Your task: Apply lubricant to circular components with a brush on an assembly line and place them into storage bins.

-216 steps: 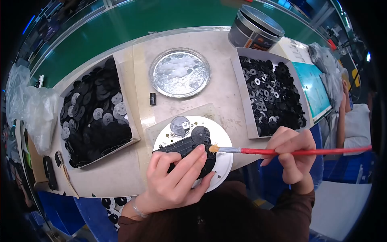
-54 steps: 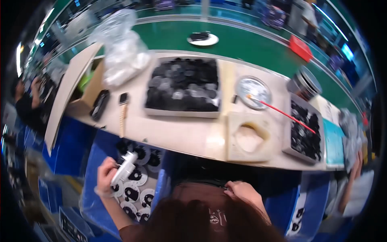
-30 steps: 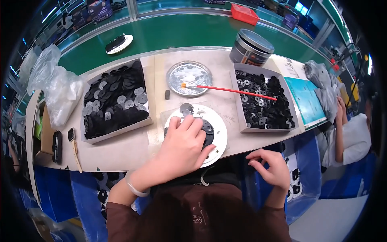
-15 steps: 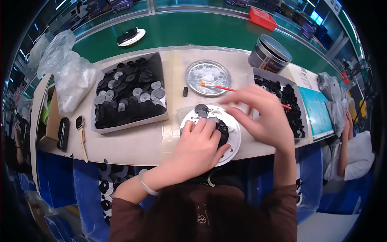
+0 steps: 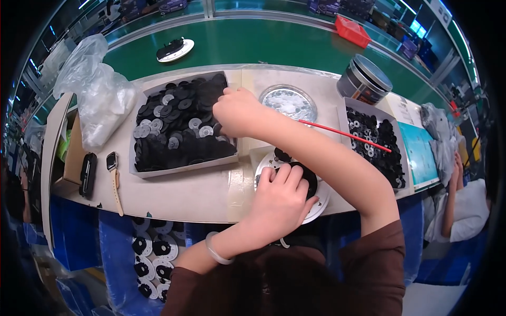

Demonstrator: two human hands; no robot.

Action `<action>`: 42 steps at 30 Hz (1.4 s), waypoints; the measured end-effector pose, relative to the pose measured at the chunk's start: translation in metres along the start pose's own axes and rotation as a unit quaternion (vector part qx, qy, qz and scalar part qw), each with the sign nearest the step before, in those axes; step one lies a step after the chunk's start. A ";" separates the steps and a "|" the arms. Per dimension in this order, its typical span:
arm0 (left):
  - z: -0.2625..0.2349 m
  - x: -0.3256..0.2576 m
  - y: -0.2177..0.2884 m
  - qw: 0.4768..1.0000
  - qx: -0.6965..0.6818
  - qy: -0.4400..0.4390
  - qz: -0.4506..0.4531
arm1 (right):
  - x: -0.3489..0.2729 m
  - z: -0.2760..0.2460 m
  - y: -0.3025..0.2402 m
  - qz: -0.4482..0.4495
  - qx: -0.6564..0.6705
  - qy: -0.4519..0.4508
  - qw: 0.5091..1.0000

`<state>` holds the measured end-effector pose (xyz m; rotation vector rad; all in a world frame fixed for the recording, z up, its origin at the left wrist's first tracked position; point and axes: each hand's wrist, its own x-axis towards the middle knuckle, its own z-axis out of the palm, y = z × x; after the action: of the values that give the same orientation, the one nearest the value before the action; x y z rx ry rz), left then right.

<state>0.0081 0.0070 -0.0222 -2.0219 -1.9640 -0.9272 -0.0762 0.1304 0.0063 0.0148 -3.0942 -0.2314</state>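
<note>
My left hand [image 5: 280,203] lies over a white round base [image 5: 319,206], its fingers bent around the black round part [image 5: 312,183] on top. A small black piece [image 5: 282,155] sits farther back on the same base. My right arm crosses over the base. The right hand [image 5: 240,111] is at the right side of a shallow cardboard box [image 5: 184,167] full of black and grey discs [image 5: 182,105]. Its fingers are curled; whether a disc is between them is hidden.
Behind my right forearm stands a round metal dish [image 5: 270,96] of white paste, with a red-handled brush [image 5: 350,138]. A box of small black parts [image 5: 375,129] and a tin [image 5: 363,79] are on the right. A watch [image 5: 115,176] and plastic bag [image 5: 100,108] lie left.
My right hand has swung left and away from above the white base to the box of discs. The left hand stays on the black part. The whole view has shifted slightly.
</note>
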 end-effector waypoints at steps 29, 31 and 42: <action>-0.001 0.001 -0.001 0.999 0.032 0.008 -0.042 | -0.177 -0.001 0.023 0.272 0.619 0.019 0.736; -0.002 0.002 0.000 0.999 0.025 0.008 -0.034 | -0.179 -0.002 0.021 0.278 0.593 0.030 0.755; -0.005 0.006 0.002 0.999 0.039 -0.005 -0.027 | -0.180 0.000 0.016 0.287 0.496 0.044 0.818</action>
<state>0.0078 0.0093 -0.0149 -1.9447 -2.0367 -0.8395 0.1032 0.1489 0.0022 -0.8071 -2.5551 1.3145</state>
